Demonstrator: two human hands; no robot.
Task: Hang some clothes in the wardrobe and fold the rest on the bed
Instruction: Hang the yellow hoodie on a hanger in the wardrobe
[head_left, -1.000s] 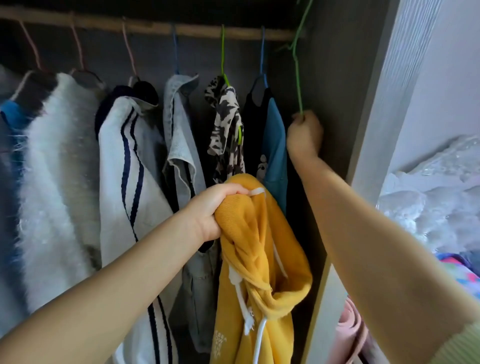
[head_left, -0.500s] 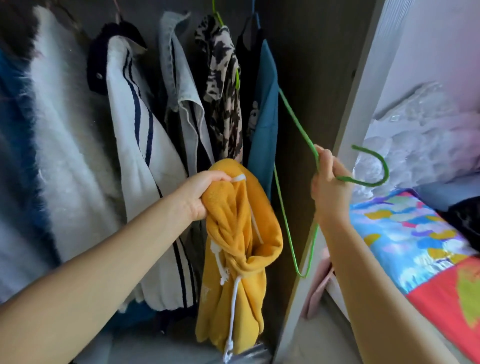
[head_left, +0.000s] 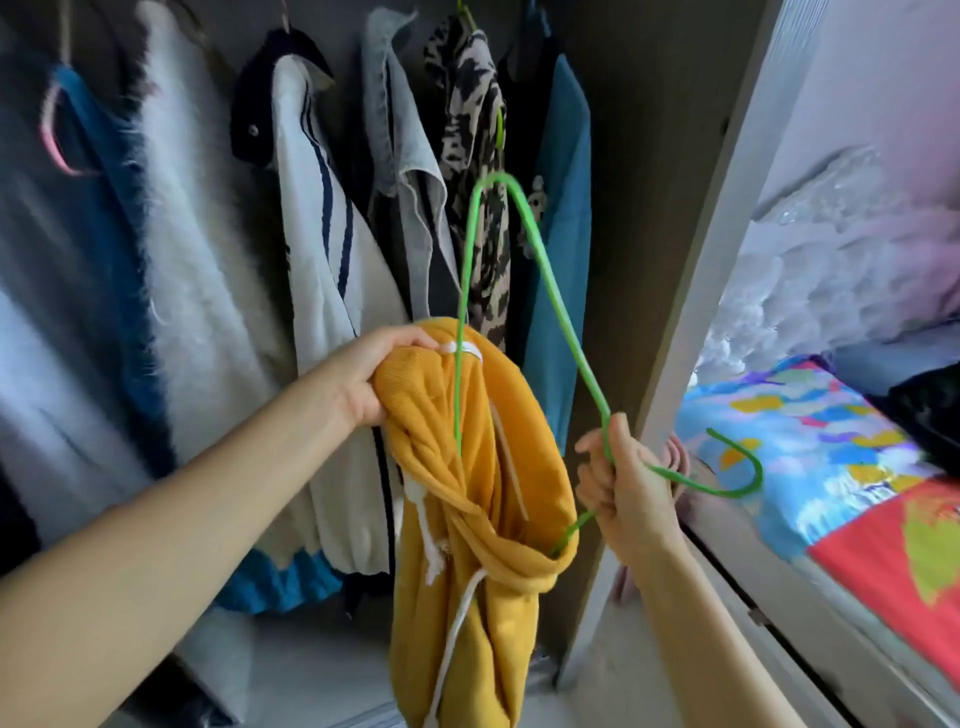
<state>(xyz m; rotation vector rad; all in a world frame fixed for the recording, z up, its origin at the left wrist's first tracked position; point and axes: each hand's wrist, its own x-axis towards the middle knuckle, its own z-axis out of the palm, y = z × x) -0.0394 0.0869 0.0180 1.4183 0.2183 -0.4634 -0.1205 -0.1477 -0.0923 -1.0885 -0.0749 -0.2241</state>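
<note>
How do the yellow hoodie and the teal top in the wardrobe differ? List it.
The yellow hoodie is bunched in the left hand; the teal top hangs flat among the hung clothes. The hoodie has white drawstrings; the teal top shows none. The green hanger is only partly inside the hoodie.

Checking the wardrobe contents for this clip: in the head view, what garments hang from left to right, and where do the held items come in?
Fluffy white coat → white jacket with navy stripes → grey denim garment → leopard-print top → teal top. In front, the left hand grips the yellow hoodie, then the right hand holds the green hanger.
</note>
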